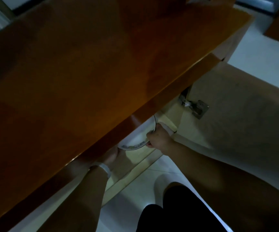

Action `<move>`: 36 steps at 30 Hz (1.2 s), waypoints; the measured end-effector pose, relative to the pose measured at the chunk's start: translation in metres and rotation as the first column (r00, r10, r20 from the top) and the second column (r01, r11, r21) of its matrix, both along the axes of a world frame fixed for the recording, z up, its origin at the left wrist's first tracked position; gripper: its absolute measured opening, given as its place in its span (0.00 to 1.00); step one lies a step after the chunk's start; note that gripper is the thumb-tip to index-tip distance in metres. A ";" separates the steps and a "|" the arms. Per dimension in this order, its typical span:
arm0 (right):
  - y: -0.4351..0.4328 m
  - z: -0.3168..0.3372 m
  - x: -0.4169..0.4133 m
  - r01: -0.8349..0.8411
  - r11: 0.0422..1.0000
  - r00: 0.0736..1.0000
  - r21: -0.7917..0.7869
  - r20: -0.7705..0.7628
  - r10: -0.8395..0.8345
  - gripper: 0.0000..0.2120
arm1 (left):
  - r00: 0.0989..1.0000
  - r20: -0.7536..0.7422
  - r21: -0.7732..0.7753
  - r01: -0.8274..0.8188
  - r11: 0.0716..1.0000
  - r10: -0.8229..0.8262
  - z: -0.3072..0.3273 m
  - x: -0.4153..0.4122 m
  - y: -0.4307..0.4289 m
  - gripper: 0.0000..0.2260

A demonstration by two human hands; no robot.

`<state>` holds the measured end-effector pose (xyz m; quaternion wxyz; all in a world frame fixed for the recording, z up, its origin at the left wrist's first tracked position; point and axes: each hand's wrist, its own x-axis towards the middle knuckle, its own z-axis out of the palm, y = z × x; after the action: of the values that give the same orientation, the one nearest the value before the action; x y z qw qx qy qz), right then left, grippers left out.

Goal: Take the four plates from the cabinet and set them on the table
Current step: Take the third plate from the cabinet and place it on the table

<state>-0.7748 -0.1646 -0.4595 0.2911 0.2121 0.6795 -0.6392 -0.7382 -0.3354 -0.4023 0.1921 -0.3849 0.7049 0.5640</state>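
Head view shows an early stage: right hand (158,139) closed on a plate (139,137) rim inside the cabinet (169,114), left hand (112,156) half hidden, its grip unclear; nothing on the tabletop (85,72).

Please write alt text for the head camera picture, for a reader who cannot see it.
Seen from above in dim light, a person's right hand grips the rim of a white plate coming out of a low cabinet under a dark wooden top. The left hand reaches in beneath it, mostly hidden. The cabinet door stands open at right.
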 end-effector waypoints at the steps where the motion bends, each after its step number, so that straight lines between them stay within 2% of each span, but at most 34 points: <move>1: 0.002 0.005 0.004 0.047 0.997 0.998 -0.066 0.039 -0.044 0.12 | 1.000 -0.014 0.006 0.019 1.000 -0.019 -0.001 0.004 -0.002 0.09; 5: 0.015 0.021 0.034 0.098 0.989 0.994 -0.111 0.060 -0.092 0.19 | 1.000 0.016 -0.018 0.018 1.000 -0.018 0.004 0.028 -0.008 0.07; 8: 0.027 0.042 0.072 0.042 0.986 0.999 -0.159 0.038 -0.036 0.25 | 0.999 0.021 -0.022 0.042 0.999 -0.041 0.023 0.058 -0.008 0.13; 11: 0.038 0.070 0.116 0.020 0.991 0.999 -0.130 0.033 -0.016 0.33 | 0.995 0.035 0.028 0.092 0.995 -0.093 0.051 0.097 -0.004 0.13; 17: 0.052 0.143 0.185 -0.033 0.998 0.999 -0.057 0.025 0.035 0.31 | 0.995 -0.038 0.085 0.093 0.992 -0.090 0.116 0.167 0.009 0.18; 20: 0.058 0.185 0.215 -0.064 0.998 0.998 -0.029 -0.012 0.063 0.25 | 0.994 -0.069 0.082 0.087 0.993 -0.081 0.144 0.193 0.010 0.18; 23: 0.065 0.229 0.241 -0.049 0.999 0.998 -0.001 -0.026 0.049 0.24 | 0.993 -0.104 0.098 0.073 0.993 -0.063 0.180 0.211 0.016 0.17; 28: 0.074 0.295 0.276 -0.039 0.997 0.989 0.071 -0.139 0.049 0.20 | 0.970 -0.229 0.187 0.127 0.974 -0.082 0.226 0.233 0.023 0.22; 33: 0.090 0.341 0.304 0.031 0.992 0.981 0.124 -0.193 -0.007 0.14 | 0.931 -0.352 0.290 0.207 0.935 -0.097 0.249 0.242 0.039 0.22; 36: 0.105 0.360 0.321 0.100 0.981 0.972 0.164 -0.229 -0.060 0.15 | 0.908 -0.407 0.328 0.249 0.911 -0.101 0.265 0.245 0.056 0.21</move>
<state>-0.4535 -0.0601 -0.0991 0.1673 0.1909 0.7520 -0.6083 -0.4933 -0.2790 -0.1372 0.1716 -0.1583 0.6409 0.7313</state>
